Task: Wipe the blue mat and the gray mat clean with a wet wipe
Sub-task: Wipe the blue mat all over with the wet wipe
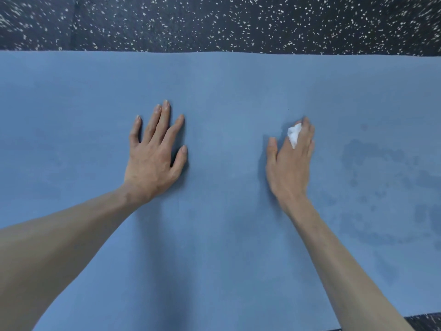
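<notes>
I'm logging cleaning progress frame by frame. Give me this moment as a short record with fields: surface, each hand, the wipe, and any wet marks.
surface: blue mat on a dark speckled floor
left hand: flat on the mat, fingers spread, holds nothing
right hand: presses the wet wipe onto the mat
wet wipe: white, bunched, sticking up between the fingers
wet marks: darker damp patches to the right of the right hand
gray mat: not in view

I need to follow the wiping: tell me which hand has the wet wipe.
The right hand has it: the white wet wipe shows between its fingers on the blue mat. The left hand lies flat and spread, holding nothing.
</notes>
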